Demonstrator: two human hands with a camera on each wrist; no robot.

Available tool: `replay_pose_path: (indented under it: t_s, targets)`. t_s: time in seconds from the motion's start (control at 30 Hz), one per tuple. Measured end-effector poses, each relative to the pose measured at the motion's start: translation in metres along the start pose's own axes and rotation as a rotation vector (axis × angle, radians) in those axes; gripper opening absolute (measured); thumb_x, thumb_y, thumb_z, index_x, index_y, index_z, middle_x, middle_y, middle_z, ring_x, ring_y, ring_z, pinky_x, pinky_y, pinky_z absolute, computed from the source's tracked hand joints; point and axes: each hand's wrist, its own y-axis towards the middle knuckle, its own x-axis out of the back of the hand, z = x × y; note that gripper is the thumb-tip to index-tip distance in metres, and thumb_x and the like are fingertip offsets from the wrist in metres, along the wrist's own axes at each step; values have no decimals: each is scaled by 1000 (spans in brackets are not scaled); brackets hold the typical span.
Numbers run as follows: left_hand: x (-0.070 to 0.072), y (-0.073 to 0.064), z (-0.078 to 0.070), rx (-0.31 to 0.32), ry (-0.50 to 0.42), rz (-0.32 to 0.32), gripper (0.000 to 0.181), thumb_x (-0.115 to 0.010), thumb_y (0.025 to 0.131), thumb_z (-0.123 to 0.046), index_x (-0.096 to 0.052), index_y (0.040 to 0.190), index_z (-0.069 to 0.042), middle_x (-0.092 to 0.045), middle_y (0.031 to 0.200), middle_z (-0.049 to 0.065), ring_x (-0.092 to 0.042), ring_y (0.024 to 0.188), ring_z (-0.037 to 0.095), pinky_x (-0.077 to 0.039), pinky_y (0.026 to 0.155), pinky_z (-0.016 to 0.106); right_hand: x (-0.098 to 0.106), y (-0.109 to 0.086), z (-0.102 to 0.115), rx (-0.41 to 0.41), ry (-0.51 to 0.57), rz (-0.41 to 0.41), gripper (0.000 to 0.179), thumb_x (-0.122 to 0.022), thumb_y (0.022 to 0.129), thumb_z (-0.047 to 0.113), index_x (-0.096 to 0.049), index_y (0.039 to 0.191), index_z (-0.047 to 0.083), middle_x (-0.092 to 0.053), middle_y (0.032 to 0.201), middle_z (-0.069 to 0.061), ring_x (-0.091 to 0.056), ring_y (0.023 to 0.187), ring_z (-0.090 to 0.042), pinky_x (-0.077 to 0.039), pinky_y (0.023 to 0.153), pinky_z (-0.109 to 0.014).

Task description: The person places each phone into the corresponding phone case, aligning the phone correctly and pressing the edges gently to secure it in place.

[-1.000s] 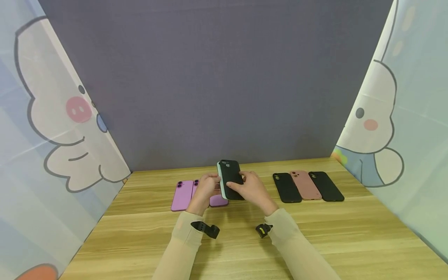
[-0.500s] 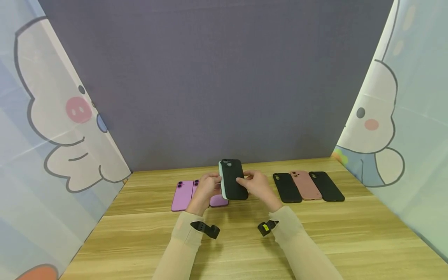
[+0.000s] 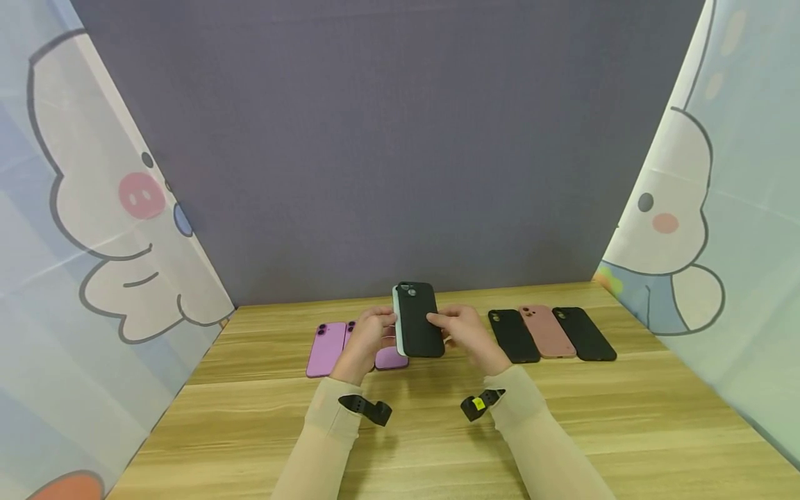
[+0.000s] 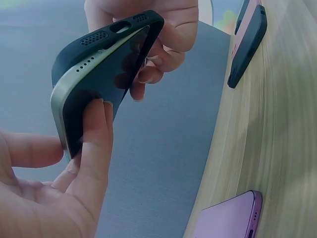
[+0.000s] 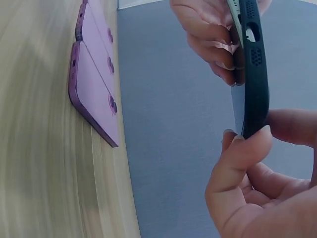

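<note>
Above the table, a pale mint phone (image 4: pixel 58 111) sits partly in a black phone case (image 3: pixel 422 326), its screen facing away from the head camera. My left hand (image 3: pixel 370 337) pinches the phone's left side, thumb on the edge and fingers on the screen. On the opposite side, my right hand (image 3: pixel 467 333) grips the case, its thumb on the back and fingers behind. The left wrist view shows the case's bottom end standing apart from the phone along the left corner. A mint strip of the phone sticks out left of the case in the head view.
Purple phones (image 3: pixel 326 349) lie on the wooden table (image 3: pixel 425 430) at left, partly behind my left hand. To the right lie a black case (image 3: pixel 514 336), a pink case (image 3: pixel 547 332) and another black case (image 3: pixel 584 333) in a row. A grey panel (image 3: pixel 400 153) stands behind.
The phone and case have moved slightly right and up. My right hand has shifted right, its thumb sliding from mid-back toward the case's right edge. The left hand is nearly still.
</note>
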Motion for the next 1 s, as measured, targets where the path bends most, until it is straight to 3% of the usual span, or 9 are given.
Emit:
replay_pose_path:
  t_s: [0.33,0.7,1.0]
  targets:
    - [1,-1,0,-17,-1,43,33,-47,103,-6,-49,130,13,-62,98,11,-64,78,16,-55,70,29,1,-1,1,-9,57,32,29,-67,99,21,-69,109,-5,-63,90,-12,-58,78,-27,-49,62,-33]
    - [-1,-2,-1,-12,-30,64,30,-48,102,-6,-49,127,11,-62,97,10,-64,77,16,-55,69,30,0,-1,1,-15,134,57,30,-63,101,20,-66,110,-8,-61,86,-9,-55,71,-19,-44,58,-29]
    - [0,-2,-2,0,-63,88,26,-48,102,-5,-51,123,9,-65,94,7,-65,76,15,-56,71,32,1,-1,3,-41,135,58,29,-60,102,20,-68,108,-7,-59,87,-9,-53,72,-21,-43,62,-31]
